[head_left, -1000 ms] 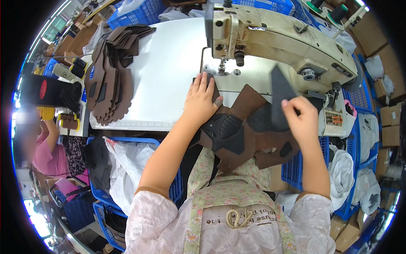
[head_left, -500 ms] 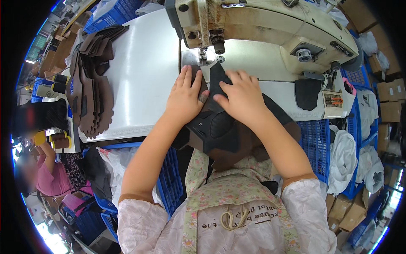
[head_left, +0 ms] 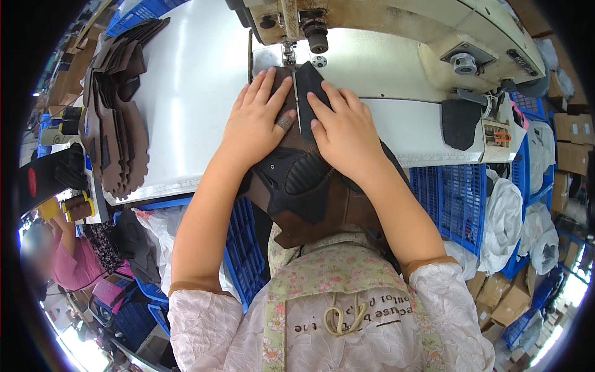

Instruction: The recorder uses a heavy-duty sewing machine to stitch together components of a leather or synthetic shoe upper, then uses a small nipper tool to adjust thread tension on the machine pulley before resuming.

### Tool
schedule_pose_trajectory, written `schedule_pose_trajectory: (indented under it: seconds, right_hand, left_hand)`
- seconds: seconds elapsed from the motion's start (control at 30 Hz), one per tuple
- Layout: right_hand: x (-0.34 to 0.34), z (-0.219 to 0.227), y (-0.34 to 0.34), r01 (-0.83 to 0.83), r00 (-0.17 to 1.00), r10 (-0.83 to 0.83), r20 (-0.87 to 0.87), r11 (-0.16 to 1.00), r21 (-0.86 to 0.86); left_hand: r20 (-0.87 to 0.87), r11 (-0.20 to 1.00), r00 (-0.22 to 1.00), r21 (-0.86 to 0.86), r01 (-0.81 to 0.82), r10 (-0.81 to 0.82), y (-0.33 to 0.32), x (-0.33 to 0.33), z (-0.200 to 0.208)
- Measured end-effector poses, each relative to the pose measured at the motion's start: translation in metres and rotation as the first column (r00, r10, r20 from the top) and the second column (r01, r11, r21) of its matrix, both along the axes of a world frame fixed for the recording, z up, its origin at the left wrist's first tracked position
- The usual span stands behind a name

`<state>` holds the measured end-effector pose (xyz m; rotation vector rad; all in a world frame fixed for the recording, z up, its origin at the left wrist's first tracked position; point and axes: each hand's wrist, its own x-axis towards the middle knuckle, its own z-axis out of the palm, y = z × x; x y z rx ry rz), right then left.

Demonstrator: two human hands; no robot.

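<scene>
My left hand (head_left: 257,124) lies flat with fingers stretched over a brown leather-like piece (head_left: 296,141), just in front of the presser foot (head_left: 289,54) of a sewing machine (head_left: 384,25). Beside it, my right hand (head_left: 347,127) is spread on a pointed black strip (head_left: 308,75), its fingers apart. The edges of the two meet in a line between my hands, running toward the foot. Toward me, the brown work, which looks like a shoe or boot upper, carries black panels and a ribbed black oval patch (head_left: 308,172). Its near part hangs over the table edge.
Stacked brown cut pieces (head_left: 118,118) lie on the white table (head_left: 180,93) at left. A black piece (head_left: 460,124) rests at right. Blue crates (head_left: 455,208) and white bags (head_left: 502,223) stand below. Another person in pink (head_left: 74,257) sits far left.
Both hands and the brown and black work have moved forward in the picture, closer to the presser foot. The pointed black strip now lies against the brown edge. The view has shifted slightly.
</scene>
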<state>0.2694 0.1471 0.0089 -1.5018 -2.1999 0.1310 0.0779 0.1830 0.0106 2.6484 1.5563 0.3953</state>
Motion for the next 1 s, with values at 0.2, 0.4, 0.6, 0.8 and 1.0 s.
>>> schedule_pose_trajectory:
  seconds: [0.2,0.4,0.6,0.8,1.0]
  right_hand:
    - [0.0003,-0.0054,0.0098,-0.014,0.999,0.015,-0.032,0.999,0.037]
    - [-0.0002,-0.0082,0.0098,-0.023,0.999,0.024,-0.041,0.999,0.029]
    - [-0.0022,-0.009,0.0077,-0.002,0.999,0.003,-0.047,1.0,0.029]
    - [-0.0051,-0.0047,0.0073,0.009,1.0,-0.009,-0.007,1.0,0.026]
    - [-0.0052,-0.0035,0.0062,0.018,1.0,-0.018,0.001,1.0,0.014]
  left_hand:
    - [0.049,1.0,0.999,0.028,0.01,-0.012,0.0021,0.0007,-0.0001]
    - [0.046,0.999,0.999,0.038,0.013,-0.014,0.0014,-0.0006,-0.0004]
    - [0.039,0.999,0.999,0.037,0.004,-0.006,0.0012,0.0001,-0.0018]
    - [0.033,0.999,0.999,0.05,0.01,-0.011,0.0022,0.0011,-0.0007]
    - [0.041,0.999,0.999,0.037,0.015,-0.016,0.0008,0.0026,0.0014]
